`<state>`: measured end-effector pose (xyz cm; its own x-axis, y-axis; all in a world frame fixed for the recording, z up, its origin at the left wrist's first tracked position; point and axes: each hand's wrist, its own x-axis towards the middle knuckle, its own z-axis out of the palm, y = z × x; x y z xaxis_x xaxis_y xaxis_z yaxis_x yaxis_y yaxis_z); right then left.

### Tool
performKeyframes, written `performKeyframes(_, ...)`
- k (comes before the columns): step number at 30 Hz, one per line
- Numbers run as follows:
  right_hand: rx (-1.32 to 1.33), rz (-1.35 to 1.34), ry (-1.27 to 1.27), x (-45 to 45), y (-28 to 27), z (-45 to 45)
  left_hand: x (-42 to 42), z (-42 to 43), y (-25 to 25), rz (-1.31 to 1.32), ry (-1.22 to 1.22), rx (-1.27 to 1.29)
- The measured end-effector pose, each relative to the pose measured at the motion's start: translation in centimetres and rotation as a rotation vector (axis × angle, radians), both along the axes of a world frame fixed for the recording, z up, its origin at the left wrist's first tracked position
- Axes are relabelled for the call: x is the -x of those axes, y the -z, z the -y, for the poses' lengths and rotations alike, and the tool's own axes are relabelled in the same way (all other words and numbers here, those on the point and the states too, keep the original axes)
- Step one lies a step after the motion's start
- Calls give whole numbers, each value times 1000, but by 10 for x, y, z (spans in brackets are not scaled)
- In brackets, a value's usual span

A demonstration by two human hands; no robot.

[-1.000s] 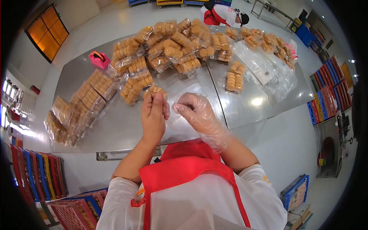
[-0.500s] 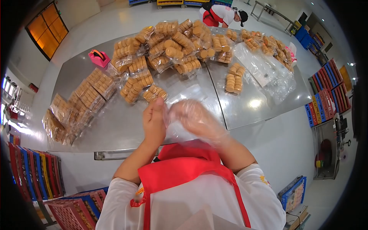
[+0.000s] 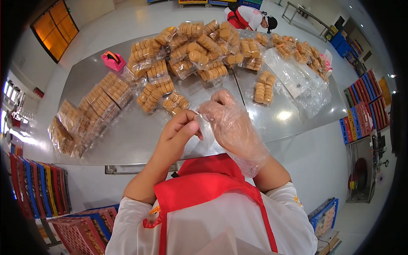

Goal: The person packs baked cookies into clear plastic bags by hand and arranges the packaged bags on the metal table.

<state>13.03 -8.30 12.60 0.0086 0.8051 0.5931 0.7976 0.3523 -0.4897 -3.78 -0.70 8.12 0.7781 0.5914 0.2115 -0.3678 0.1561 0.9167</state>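
Note:
My bare left hand point(image 3: 182, 129) is closed, thumb against fingers, near the front of the steel table point(image 3: 127, 146). Touching or nearly touching it, my right hand point(image 3: 225, 119) wears a clear plastic glove, its fingers curled together. Thin clear plastic seems to lie between and below the hands; its edges are hard to make out. Just beyond my left hand sits a small pack of round biscuits point(image 3: 176, 103). A large heap of bagged biscuits point(image 3: 197, 49) lies farther back, and a row of packs point(image 3: 102, 100) stands on the left.
A pink tape dispenser point(image 3: 113, 60) stands at the back left. Flat clear bags point(image 3: 293, 78) and a single pack point(image 3: 264, 87) lie on the right. Another person point(image 3: 250, 18) bends beyond the table. Stacked crates point(image 3: 40, 185) stand on the floor at the left.
My right hand has lifted slightly away from my body, its fingers now in clearer view. My left hand has tilted to the right, towards my right hand.

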Motion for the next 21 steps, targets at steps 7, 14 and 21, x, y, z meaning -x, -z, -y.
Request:
performKeyframes(7,18,24,7,7,-9,4,4,8,-1,34,-69,-139)
performKeyframes(14,25,-47,2,8,-6,6,6,15,1,5,-70,-167)
performKeyframes(21,353,-817,-223,10,8,10,0,8,12,-21,-160,-390)
